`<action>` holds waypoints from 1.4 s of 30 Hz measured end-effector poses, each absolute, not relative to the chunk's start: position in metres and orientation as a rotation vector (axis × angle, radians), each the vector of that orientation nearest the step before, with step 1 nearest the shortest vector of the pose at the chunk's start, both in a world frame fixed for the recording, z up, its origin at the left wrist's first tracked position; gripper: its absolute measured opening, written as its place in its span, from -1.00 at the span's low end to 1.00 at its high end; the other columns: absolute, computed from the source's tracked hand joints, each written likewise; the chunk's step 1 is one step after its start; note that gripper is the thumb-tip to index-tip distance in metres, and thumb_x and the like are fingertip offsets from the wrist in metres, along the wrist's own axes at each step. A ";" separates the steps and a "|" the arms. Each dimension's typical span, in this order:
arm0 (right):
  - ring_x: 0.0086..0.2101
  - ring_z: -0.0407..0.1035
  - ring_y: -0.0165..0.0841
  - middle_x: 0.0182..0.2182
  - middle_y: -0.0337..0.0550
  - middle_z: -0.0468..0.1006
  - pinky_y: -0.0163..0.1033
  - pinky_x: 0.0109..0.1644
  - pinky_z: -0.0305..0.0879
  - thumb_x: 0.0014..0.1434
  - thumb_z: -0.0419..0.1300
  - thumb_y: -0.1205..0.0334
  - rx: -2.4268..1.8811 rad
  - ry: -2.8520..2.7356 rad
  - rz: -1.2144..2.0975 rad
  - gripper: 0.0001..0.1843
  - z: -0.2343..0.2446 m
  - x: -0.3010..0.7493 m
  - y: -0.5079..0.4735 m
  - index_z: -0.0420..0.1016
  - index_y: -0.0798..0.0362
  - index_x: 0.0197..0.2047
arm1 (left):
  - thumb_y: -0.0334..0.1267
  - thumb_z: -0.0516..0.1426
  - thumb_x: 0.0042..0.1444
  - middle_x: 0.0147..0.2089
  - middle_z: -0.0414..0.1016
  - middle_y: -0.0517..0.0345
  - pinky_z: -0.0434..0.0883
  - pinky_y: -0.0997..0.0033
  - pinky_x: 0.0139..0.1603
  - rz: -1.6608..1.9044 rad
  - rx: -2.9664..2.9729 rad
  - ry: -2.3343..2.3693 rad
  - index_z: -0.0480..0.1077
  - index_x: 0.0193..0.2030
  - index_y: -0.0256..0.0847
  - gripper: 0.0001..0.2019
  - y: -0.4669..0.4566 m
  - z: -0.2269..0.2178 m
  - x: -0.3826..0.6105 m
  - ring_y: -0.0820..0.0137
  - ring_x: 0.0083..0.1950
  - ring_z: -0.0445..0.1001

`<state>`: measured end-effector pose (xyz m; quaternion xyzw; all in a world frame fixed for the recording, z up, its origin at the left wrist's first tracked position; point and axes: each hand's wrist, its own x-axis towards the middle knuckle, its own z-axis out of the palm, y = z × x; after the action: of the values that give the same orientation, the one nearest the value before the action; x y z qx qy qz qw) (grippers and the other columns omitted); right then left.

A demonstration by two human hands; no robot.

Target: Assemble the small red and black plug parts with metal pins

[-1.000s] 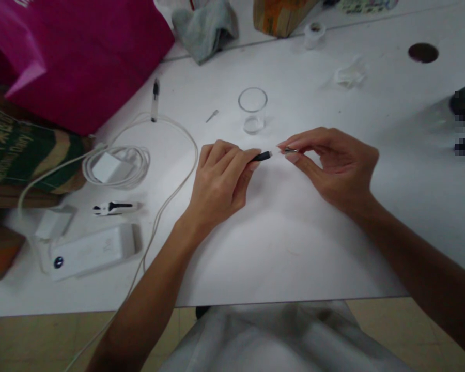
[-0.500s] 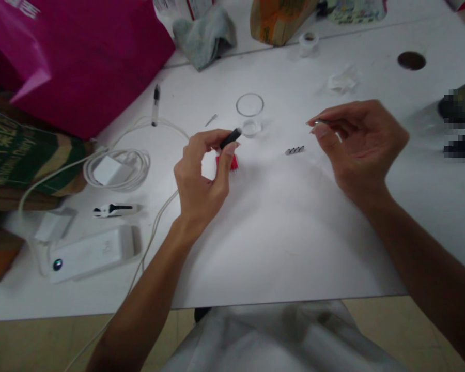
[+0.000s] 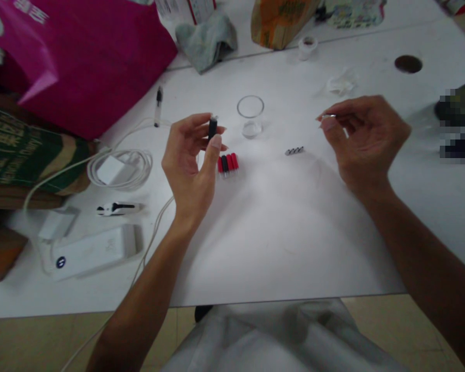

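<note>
My left hand [image 3: 191, 168] pinches a small black cylinder [image 3: 212, 128] with a pale tip, held upright between thumb and fingers. Just below that hand, several red and black cylinders with shiny thin ends [image 3: 228, 163] lie side by side on the table. My right hand [image 3: 362, 142] is closed in a pinch on a small shiny metal piece [image 3: 329, 116], too small to make out in full. Between the hands stands a clear glass cup [image 3: 250, 118]. A short row of small dark and silvery pieces [image 3: 294, 151] lies nearer my right hand.
At left are a coiled white cable [image 3: 120, 170], nail clippers [image 3: 118, 208], a white power bank [image 3: 95, 253] and a pen [image 3: 158, 106]. A magenta bag [image 3: 93, 67], grey cloth [image 3: 207, 41], tape roll [image 3: 307, 47] and crumpled tissue [image 3: 341, 83] are farther back.
My left hand has moved left and turned the black cylinder from slanted to upright, uncovering the red and black cylinders. My right hand has shifted slightly right, still pinching.
</note>
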<state>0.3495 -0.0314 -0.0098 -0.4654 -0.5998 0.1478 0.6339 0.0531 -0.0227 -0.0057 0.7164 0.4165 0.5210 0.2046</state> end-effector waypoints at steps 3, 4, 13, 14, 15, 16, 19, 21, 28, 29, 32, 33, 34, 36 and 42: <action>-0.18 0.61 -0.08 -0.14 -0.14 0.73 0.15 -0.03 0.60 0.33 0.54 -0.14 -1.074 -1.363 0.324 -0.80 -0.009 0.351 -0.031 0.74 -0.31 -0.09 | 0.26 0.08 0.65 0.31 0.62 0.10 0.74 -0.03 0.11 1.421 2.019 1.109 0.28 0.50 0.21 -0.54 -0.021 -0.006 0.051 0.15 0.39 0.62; -0.17 0.62 -0.07 -0.13 -0.14 0.73 0.15 -0.02 0.60 0.33 0.54 -0.13 -1.080 -1.360 0.327 -0.81 -0.009 0.351 -0.032 0.75 -0.31 -0.09 | 0.28 0.09 0.63 0.32 0.63 0.10 0.75 -0.05 0.11 1.401 2.029 1.100 0.28 0.51 0.24 -0.53 -0.022 -0.005 0.052 0.13 0.41 0.61; -0.18 0.61 -0.16 -0.10 -0.13 0.73 0.08 -0.04 0.59 0.33 0.57 -0.02 -1.060 -1.379 0.334 -0.80 -0.011 0.357 -0.028 0.75 -0.24 -0.03 | 0.28 0.08 0.64 0.34 0.59 0.15 0.76 -0.14 0.23 1.409 1.974 1.096 0.26 0.56 0.29 -0.51 -0.023 -0.009 0.055 0.16 0.40 0.56; -0.20 0.61 -0.16 -0.11 -0.13 0.74 0.08 -0.05 0.59 0.33 0.57 -0.03 -1.063 -1.381 0.326 -0.79 -0.012 0.357 -0.028 0.76 -0.22 -0.05 | 0.27 0.10 0.64 0.32 0.59 0.15 0.77 -0.12 0.23 1.407 1.965 1.096 0.26 0.56 0.28 -0.50 -0.022 -0.010 0.054 0.17 0.39 0.57; -0.21 0.61 -0.16 -0.13 -0.13 0.74 0.07 -0.07 0.59 0.32 0.58 -0.05 -1.070 -1.381 0.318 -0.79 -0.012 0.357 -0.027 0.76 -0.22 -0.06 | 0.26 0.11 0.64 0.32 0.59 0.13 0.77 -0.09 0.24 1.410 1.952 1.109 0.26 0.56 0.26 -0.50 -0.021 -0.011 0.054 0.18 0.37 0.59; -0.22 0.61 -0.16 -0.13 -0.13 0.75 0.07 -0.07 0.60 0.32 0.57 -0.06 -1.086 -1.385 0.320 -0.79 -0.013 0.358 -0.027 0.76 -0.22 -0.07 | 0.25 0.12 0.63 0.32 0.58 0.10 0.78 -0.05 0.24 1.418 1.936 1.131 0.27 0.55 0.23 -0.51 -0.021 -0.011 0.055 0.19 0.36 0.60; -0.22 0.60 -0.15 -0.14 -0.14 0.76 0.06 -0.08 0.60 0.34 0.56 -0.08 -1.117 -1.401 0.319 -0.82 -0.013 0.360 -0.027 0.78 -0.26 -0.08 | 0.23 0.15 0.62 0.31 0.56 0.00 0.79 0.03 0.24 1.440 1.935 1.184 0.30 0.52 0.19 -0.52 -0.022 -0.010 0.056 0.17 0.34 0.64; -0.22 0.60 -0.16 -0.14 -0.15 0.76 0.05 -0.08 0.60 0.35 0.55 -0.06 -1.110 -1.417 0.321 -0.85 -0.013 0.362 -0.027 0.79 -0.28 -0.07 | 0.22 0.18 0.60 0.30 0.55 -0.03 0.79 0.05 0.23 1.435 1.972 1.182 0.28 0.53 0.18 -0.49 -0.022 -0.011 0.056 0.15 0.34 0.65; -0.19 0.64 -0.15 -0.11 -0.15 0.78 0.06 -0.06 0.59 0.35 0.56 0.02 -1.143 -1.453 0.328 -0.84 -0.014 0.371 -0.024 0.81 -0.27 -0.02 | 0.25 0.18 0.58 0.31 0.58 -0.08 0.78 0.10 0.18 1.317 2.062 1.146 0.19 0.60 0.20 -0.40 -0.020 -0.017 0.053 0.12 0.28 0.73; -0.20 0.64 -0.15 -0.12 -0.14 0.79 0.06 -0.09 0.58 0.32 0.58 0.04 -1.137 -1.452 0.326 -0.82 -0.014 0.372 -0.023 0.81 -0.22 -0.03 | 0.26 0.18 0.57 0.32 0.59 -0.09 0.78 0.11 0.17 1.304 2.069 1.138 0.19 0.60 0.20 -0.39 -0.020 -0.017 0.053 0.11 0.29 0.73; -0.22 0.66 -0.17 -0.16 -0.10 0.80 0.03 -0.12 0.56 0.27 0.59 0.13 -1.151 -1.491 0.333 -0.83 -0.017 0.377 -0.019 0.81 -0.11 -0.08 | 0.25 0.22 0.55 0.33 0.61 -0.10 0.78 0.12 0.14 1.283 2.085 1.123 0.22 0.58 0.15 -0.39 -0.021 -0.016 0.053 0.10 0.28 0.73; -0.23 0.66 -0.19 -0.17 -0.11 0.80 0.01 -0.12 0.57 0.27 0.59 0.15 -1.160 -1.516 0.333 -0.84 -0.019 0.379 -0.018 0.80 -0.10 -0.10 | 0.23 0.22 0.55 0.32 0.63 -0.10 0.78 0.11 0.14 1.275 2.094 1.124 0.23 0.58 0.14 -0.39 -0.022 -0.015 0.054 0.10 0.28 0.73; -0.23 0.66 -0.21 -0.17 -0.12 0.81 0.00 -0.10 0.58 0.28 0.58 0.16 -1.169 -1.544 0.333 -0.86 -0.021 0.382 -0.018 0.81 -0.10 -0.10 | 0.20 0.23 0.56 0.32 0.64 -0.10 0.78 0.10 0.16 1.264 2.108 1.130 0.24 0.57 0.12 -0.41 -0.024 -0.014 0.054 0.11 0.27 0.73; -0.22 0.65 -0.24 -0.14 -0.17 0.83 -0.01 -0.03 0.60 0.32 0.55 0.16 -1.185 -1.604 0.344 -0.88 -0.022 0.386 -0.017 0.81 -0.16 -0.08 | 0.14 0.25 0.56 0.30 0.66 -0.09 0.75 0.05 0.23 1.231 2.155 1.156 0.27 0.56 0.08 -0.43 -0.026 -0.013 0.055 0.11 0.26 0.73; -0.03 0.64 -0.12 -0.03 -0.26 0.81 0.11 0.19 0.61 0.25 0.60 0.19 -1.184 -1.733 0.397 -0.74 -0.014 0.395 -0.020 0.79 -0.34 -0.04 | 0.16 0.37 0.45 0.30 0.66 -0.09 0.61 -0.06 0.36 1.124 2.322 1.196 0.45 0.41 -0.02 -0.45 -0.026 -0.013 0.051 0.07 0.30 0.65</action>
<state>0.3946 -0.0198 -0.0136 -0.4856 -0.7110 0.1628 0.4818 0.0514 -0.0260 -0.0134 0.8076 0.4159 0.3908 0.1484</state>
